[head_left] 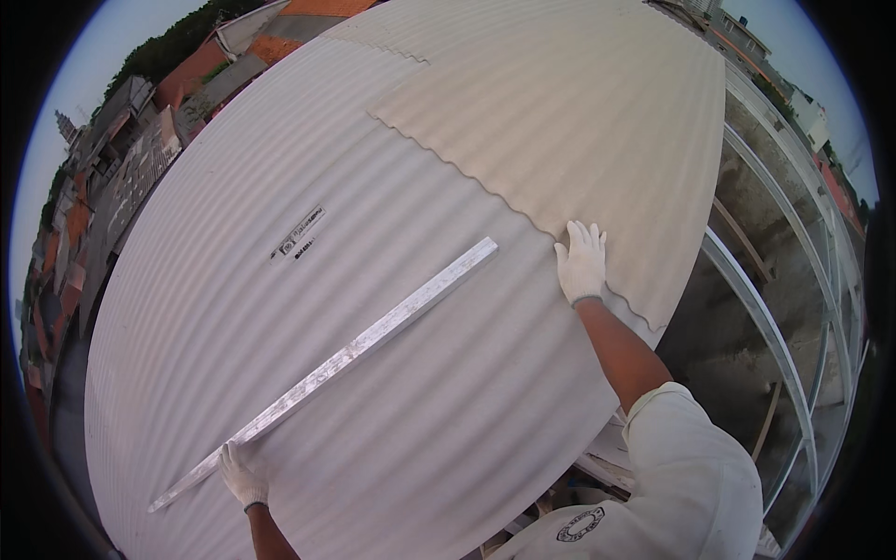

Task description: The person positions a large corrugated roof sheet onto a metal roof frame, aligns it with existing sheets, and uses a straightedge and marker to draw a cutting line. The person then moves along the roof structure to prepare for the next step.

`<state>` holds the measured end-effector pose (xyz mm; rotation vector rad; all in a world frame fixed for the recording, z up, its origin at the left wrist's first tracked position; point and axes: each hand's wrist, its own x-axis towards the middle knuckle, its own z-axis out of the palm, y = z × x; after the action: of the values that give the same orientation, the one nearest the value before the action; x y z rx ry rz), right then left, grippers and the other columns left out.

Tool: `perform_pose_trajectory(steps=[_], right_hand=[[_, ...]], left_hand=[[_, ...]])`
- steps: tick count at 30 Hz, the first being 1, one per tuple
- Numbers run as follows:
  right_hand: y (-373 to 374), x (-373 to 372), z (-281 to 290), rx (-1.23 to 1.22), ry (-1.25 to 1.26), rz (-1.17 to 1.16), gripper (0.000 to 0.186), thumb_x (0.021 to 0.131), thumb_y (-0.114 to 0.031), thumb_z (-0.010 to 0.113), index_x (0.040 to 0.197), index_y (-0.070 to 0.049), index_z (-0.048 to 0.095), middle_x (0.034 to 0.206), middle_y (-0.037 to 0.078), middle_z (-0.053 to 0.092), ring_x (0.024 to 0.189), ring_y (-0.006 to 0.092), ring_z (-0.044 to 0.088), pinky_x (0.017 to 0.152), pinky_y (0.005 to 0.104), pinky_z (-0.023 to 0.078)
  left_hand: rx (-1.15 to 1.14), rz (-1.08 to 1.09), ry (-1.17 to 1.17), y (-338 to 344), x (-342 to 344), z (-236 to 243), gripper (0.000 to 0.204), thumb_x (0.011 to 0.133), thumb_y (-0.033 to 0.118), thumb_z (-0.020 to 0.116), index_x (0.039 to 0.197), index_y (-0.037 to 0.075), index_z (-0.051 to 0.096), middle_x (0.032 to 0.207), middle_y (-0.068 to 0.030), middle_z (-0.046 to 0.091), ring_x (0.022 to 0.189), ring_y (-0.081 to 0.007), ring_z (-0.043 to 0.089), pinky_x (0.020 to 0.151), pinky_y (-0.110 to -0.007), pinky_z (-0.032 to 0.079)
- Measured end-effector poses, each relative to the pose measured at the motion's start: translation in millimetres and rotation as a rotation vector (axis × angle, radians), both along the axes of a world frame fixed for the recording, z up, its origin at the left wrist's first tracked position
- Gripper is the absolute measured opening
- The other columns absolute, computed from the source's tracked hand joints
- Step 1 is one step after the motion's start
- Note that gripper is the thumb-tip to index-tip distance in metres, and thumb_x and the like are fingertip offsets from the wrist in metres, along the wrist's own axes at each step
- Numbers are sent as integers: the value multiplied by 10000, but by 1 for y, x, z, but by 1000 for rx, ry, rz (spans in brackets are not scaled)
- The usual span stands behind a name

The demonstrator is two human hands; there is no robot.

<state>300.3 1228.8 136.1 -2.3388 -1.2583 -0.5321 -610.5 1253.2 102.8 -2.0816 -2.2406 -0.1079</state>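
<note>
We have our left hand (245, 476) at a metal bar (350, 353) and our right hand (583, 266) at the edge of a beige sheet (579, 140).

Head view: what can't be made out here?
All in the head view:
Right hand: its back hides the palm.
Left hand: its back hides whether it grips the bar.
Left forearm: lower edge cuts it off.
Beige sheet: covers what lies beneath.
Far tower: too small for detail.
</note>
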Motion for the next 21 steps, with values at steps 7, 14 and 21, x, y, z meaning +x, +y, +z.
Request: perform_pose_trajectory(steps=[7, 14, 21], right_hand=[[74, -198, 29, -75, 90, 1140, 834, 969, -449, 1002, 1633, -83, 654, 1613, 203, 696, 1578, 487, 623, 1498, 687, 321], [144, -213, 40, -640, -31, 1127, 571, 1045, -591, 899, 1368, -142, 755, 1219, 101, 805, 1214, 342, 788, 1077, 529, 618], [149, -158, 30, -497, -35, 1102, 660, 949, -776, 890, 1089, -138, 797, 1060, 103, 790, 1073, 349, 795, 940, 512, 619]], left_hand=[[-53, -1, 95, 50, -36, -29, 823, 868, 43, 913, 1649, 99, 661, 1697, -169, 682, 1641, -437, 571, 1443, -562, 414], [-129, -180, 160, 77, -27, -3, 362, 793, 151, 987, 1095, 94, 796, 1106, -165, 816, 1201, -437, 746, 1190, -581, 548], [-206, -112, -91, 48, 4, 28, 475, 694, 279, 1077, 1004, 80, 777, 909, -175, 755, 914, -452, 749, 845, -583, 585]])
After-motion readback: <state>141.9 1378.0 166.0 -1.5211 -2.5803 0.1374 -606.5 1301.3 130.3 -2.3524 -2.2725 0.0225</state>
